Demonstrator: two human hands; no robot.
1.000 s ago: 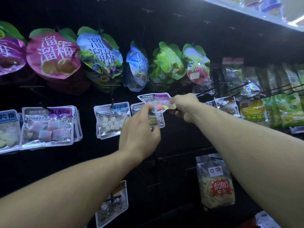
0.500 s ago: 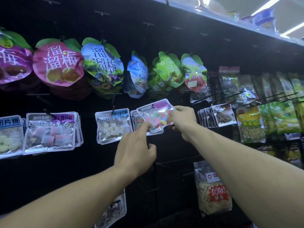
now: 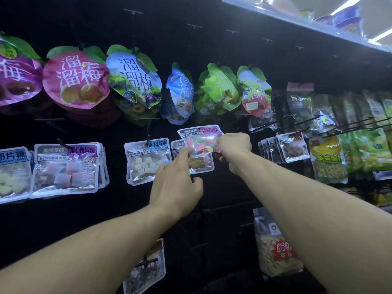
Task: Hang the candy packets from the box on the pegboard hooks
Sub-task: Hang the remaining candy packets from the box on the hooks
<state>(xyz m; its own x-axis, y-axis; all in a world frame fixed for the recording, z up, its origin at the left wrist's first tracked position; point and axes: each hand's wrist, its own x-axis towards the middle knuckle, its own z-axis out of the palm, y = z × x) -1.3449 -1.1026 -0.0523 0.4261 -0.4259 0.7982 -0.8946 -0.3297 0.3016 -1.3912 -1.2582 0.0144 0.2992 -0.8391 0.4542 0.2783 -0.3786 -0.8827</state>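
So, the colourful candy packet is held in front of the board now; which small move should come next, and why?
Probably slide the colourful candy packet toward the board, onto the hook that carries the matching packet behind it. The right hand pinches its right edge and the left hand touches its lower left, and the packet sits tilted just in front of that one. Whether its hole has caught the hook cannot be told.

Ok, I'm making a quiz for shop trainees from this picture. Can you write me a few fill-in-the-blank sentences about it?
1. The right hand pinches a clear packet of ____ candies.
2. The packet with white cubes hangs to the ____ of the held packet.
3. The left hand reaches toward the packet hanging directly ____ the held one.

Missing words: multicoloured; left; behind
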